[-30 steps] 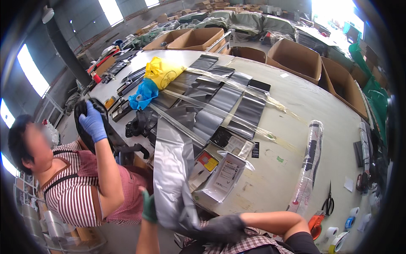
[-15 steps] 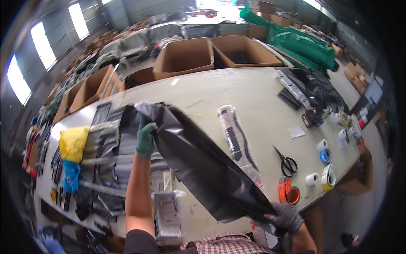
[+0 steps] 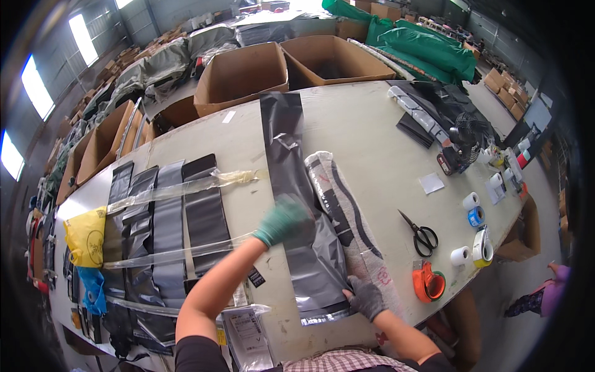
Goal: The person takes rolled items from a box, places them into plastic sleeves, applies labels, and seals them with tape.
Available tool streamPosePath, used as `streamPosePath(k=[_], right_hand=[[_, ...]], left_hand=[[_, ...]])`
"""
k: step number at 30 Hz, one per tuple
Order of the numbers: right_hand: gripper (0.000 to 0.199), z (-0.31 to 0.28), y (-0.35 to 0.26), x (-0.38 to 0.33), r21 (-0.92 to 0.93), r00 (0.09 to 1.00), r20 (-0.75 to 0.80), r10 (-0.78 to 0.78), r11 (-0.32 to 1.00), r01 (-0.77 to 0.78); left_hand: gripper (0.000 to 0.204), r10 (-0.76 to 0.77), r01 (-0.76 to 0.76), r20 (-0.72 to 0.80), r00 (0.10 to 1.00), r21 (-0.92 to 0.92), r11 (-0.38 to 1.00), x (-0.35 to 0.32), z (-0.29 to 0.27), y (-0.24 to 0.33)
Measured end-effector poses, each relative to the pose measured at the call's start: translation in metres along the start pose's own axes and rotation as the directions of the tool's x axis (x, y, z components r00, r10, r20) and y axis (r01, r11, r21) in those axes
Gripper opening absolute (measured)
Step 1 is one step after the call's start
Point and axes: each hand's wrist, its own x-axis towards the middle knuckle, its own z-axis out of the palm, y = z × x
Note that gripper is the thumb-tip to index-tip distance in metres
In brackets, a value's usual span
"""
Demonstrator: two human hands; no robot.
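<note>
A long black plastic mailing bag [image 3: 319,263] lies lengthwise across the table in front of me, creased in its middle. My left hand [image 3: 285,222], in a green glove, is over the bag's middle; motion smears its fingers. At the bag's near right corner, my right hand [image 3: 367,299], in a dark grey glove, grips the edge between thumb and fingers. Along the bag's right side rests a roll wrapped in clear plastic [image 3: 344,217], patterned grey and black.
Several flat black bags [image 3: 168,217] lie at left under clear strips, beside a yellow bag [image 3: 87,239] and a blue bag [image 3: 93,288]. Black scissors [image 3: 424,239], an orange tape dispenser [image 3: 427,282] and tape rolls [image 3: 476,217] sit right. Cardboard boxes [image 3: 242,77] line the far edge.
The black bag, held up and slanted before, now lies on the table pointing away from me. My left hand has moved right and nearer, off its far end; my right hand has shifted left.
</note>
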Motion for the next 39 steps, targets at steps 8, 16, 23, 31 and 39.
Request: streamPosePath(k=[8, 16, 23, 31, 39], right_hand=[[0.101, -0.011, 0.061, -0.005, -0.171, 0.901, -0.257, -0.349, 0.934, 0.313], [0.096, -0.029, 0.222, 0.039, 0.665, 0.884, 0.453, -0.118, 0.705, -0.247], [0.094, -0.055, 0.118, -0.053, 0.636, 0.845, 0.522, -0.12, 0.715, -0.291], [0.093, -0.079, 0.11, -0.144, 0.667, 0.799, 0.581, -0.156, 0.654, -0.358], [0.091, -0.104, 0.158, -0.239, 0.693, 0.7, 0.692, -0.177, 0.435, -0.575]], left_hand=[[0.08, -0.196, 0.262, 0.652, 0.733, -0.004, 0.965, -0.155, -0.003, 0.211], [0.083, -0.472, 0.523, 0.347, 0.811, -0.067, 0.85, -0.145, 0.043, 0.225], [0.058, -0.619, 0.67, 0.374, 0.69, -0.006, 0.743, -0.155, 0.033, 0.221], [0.013, -0.761, 0.726, 0.138, 0.634, 0.233, 0.647, -0.129, 0.051, 0.209], [0.017, -0.621, 0.617, 0.118, 0.774, -0.36, 0.7, -0.165, 0.066, 0.17]])
